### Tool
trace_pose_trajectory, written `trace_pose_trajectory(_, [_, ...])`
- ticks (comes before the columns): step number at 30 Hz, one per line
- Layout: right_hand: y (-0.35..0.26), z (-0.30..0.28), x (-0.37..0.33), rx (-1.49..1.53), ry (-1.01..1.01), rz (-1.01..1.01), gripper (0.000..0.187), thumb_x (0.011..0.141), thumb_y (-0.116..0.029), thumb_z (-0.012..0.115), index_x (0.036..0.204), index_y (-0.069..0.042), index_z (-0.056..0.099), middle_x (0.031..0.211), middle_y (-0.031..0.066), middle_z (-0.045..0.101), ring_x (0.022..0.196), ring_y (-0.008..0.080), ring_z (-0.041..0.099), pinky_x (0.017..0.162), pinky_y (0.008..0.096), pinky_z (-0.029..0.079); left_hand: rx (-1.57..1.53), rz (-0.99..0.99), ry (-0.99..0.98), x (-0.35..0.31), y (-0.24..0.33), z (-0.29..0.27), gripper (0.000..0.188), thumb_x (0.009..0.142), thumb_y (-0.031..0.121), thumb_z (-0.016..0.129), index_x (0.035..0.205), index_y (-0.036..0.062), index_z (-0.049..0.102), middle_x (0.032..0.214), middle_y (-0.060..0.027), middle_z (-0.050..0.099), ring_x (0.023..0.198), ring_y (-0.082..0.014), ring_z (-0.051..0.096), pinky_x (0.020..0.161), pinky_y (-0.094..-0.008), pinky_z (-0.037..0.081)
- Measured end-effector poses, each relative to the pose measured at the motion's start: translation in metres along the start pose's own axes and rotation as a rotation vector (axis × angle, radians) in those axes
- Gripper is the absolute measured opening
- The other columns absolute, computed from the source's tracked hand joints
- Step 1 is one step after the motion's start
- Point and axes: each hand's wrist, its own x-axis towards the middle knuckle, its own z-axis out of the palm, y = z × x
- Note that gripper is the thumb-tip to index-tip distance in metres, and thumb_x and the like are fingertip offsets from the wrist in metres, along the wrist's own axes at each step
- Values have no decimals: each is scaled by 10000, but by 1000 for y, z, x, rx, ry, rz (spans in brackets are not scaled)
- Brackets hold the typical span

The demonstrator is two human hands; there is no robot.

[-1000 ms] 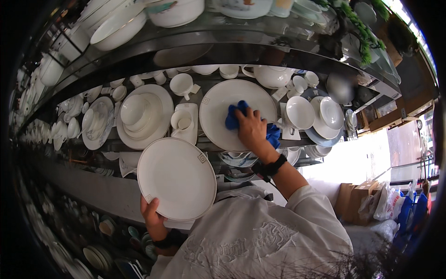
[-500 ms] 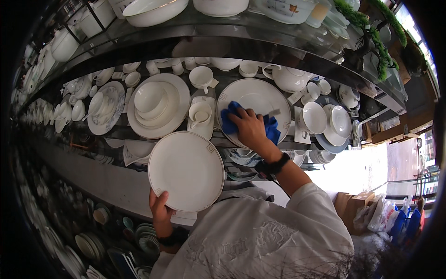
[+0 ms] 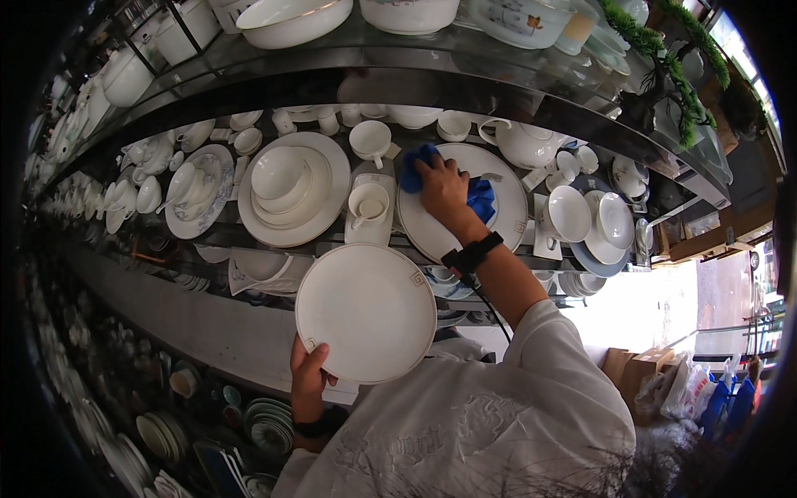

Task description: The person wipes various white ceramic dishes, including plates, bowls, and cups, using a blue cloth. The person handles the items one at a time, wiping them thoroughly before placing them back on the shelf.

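My left hand (image 3: 311, 371) grips the lower left rim of a white plate (image 3: 365, 311), thumb on the face. The plate has a thin edge line and small key-pattern marks; it is held up in front of the shelf. My right hand (image 3: 446, 192) presses a crumpled blue cloth (image 3: 481, 200) onto a larger white plate (image 3: 506, 217) lying on the shelf. The cloth bunches out on both sides of the fingers and covers the plate's upper left rim. A white cup (image 3: 368, 202) on a rectangular saucer stands just left of that plate.
Left of the cup sits a stack of plates with a bowl (image 3: 280, 178). A teapot (image 3: 520, 141) stands behind the large plate, and more cups and plates lie to its right. The dark upper shelf edge (image 3: 465, 90) runs above my hands. Stacked dishes (image 3: 270, 425) stand lower left.
My right hand and the cloth have moved up toward the large plate's far left rim. The plate in my left hand has shifted right and slightly down.
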Motion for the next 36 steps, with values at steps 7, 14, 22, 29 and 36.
trace_pose_trajectory(7, [2, -12, -74, 63, 7, -159, 463, 776, -72, 572, 1209, -230, 600, 1154, 102, 549, 1095, 326, 522, 856, 544, 431, 58, -5, -40, 14, -10, 11, 520, 884, 147, 533, 1349, -23, 373, 939, -173, 641, 471, -135, 556, 317, -225, 379])
trace_pose_trajectory(14, [54, -21, -68, -13, 61, 128, 441, 802, -83, 561, 1216, -231, 595, 1151, 102, 555, 1078, 333, 526, 841, 547, 425, 66, 9, -89, 27, -8, 15, 510, 889, 146, 533, 1345, -21, 377, 919, -162, 642, 455, -132, 537, 324, -231, 380])
trace_pose_trajectory(22, [57, 3, 2, -61, 135, 254, 396, 838, -118, 552, 1218, -227, 586, 1163, 130, 552, 1091, 367, 518, 838, 585, 407, 115, -22, -17, 14, -11, 9, 511, 897, 148, 538, 1352, -17, 376, 916, -156, 645, 458, -126, 540, 325, -230, 385])
trace_pose_trajectory(29, [13, 2, -8, 0, -30, 54, 383, 822, -132, 565, 1191, -227, 595, 1167, 110, 570, 1102, 340, 531, 851, 576, 434, 101, -19, -87, 18, -16, 25, 473, 919, 114, 489, 1345, -30, 342, 931, -144, 618, 502, -112, 527, 352, -219, 379])
trace_pose_trajectory(36, [41, -31, -78, 524, -49, -72, 520, 719, -96, 662, 1229, -123, 567, 1118, 128, 629, 1016, 366, 608, 852, 464, 499, 162, -15, -179, 43, -10, 43, 456, 931, 134, 497, 1332, -30, 355, 919, -138, 619, 493, -105, 518, 354, -215, 376])
